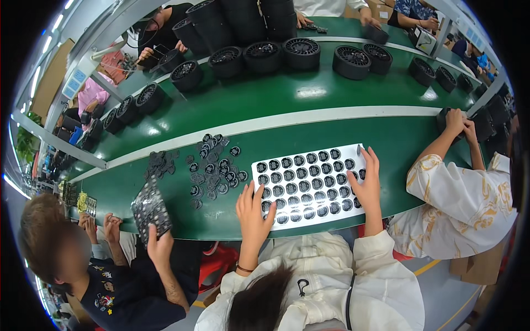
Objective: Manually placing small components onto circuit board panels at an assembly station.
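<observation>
A white sheet [350, 150] lies on the green bench in front of me, with rows of round black discs [299, 160] bearing pale markings. My left hand [254, 212] rests at the sheet's lower left corner, its fingers spread. At the right edge lies my right hand [369, 187], fingers stretched out and thumb apart over the sheet. Neither hand is closed round anything. To the left of the sheet, a loose heap of black discs [212, 171] is scattered, some with the marked side up. Farther left is a smaller dark heap [160, 164].
On my left, a person's hand [160, 243] holds up a dark speckled sheet [150, 207]. A person in a patterned white shirt [458, 204] works at my right. Black wheels [301, 52] line the green belt beyond a white rail [309, 117].
</observation>
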Action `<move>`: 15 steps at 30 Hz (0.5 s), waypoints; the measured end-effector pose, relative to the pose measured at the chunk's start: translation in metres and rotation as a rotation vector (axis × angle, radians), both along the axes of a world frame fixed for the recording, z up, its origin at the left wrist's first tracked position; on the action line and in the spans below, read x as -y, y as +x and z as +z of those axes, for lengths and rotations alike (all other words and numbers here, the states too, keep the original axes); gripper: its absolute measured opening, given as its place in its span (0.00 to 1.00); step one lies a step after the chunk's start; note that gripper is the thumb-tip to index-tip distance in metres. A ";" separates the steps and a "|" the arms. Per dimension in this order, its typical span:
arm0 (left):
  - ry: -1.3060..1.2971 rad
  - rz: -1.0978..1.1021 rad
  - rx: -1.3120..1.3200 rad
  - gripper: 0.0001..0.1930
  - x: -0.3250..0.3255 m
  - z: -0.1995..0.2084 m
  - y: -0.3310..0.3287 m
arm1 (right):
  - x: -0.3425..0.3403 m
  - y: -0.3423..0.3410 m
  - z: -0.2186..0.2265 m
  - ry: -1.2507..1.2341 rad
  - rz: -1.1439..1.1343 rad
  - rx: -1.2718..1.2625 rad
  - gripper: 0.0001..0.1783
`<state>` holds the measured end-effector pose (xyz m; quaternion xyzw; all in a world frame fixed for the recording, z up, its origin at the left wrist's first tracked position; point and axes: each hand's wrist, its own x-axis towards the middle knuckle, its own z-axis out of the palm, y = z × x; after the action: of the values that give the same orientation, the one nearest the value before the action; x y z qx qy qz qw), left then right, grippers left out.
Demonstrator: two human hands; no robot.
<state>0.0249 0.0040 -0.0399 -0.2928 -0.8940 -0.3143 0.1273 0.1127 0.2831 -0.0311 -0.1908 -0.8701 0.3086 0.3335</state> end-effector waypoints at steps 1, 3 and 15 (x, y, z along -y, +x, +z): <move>-0.002 -0.009 0.004 0.25 0.002 0.001 0.001 | 0.001 0.001 -0.001 0.018 -0.005 0.011 0.33; -0.013 -0.021 0.010 0.25 0.004 0.001 0.003 | 0.003 0.005 -0.002 0.028 -0.014 0.026 0.33; 0.336 -0.022 0.057 0.16 0.013 0.020 0.000 | -0.002 0.000 -0.007 0.025 0.021 -0.027 0.32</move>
<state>0.0247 -0.0093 -0.0198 -0.2681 -0.8289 -0.4689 0.1456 0.1131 0.2848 -0.0377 -0.1731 -0.8713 0.3037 0.3445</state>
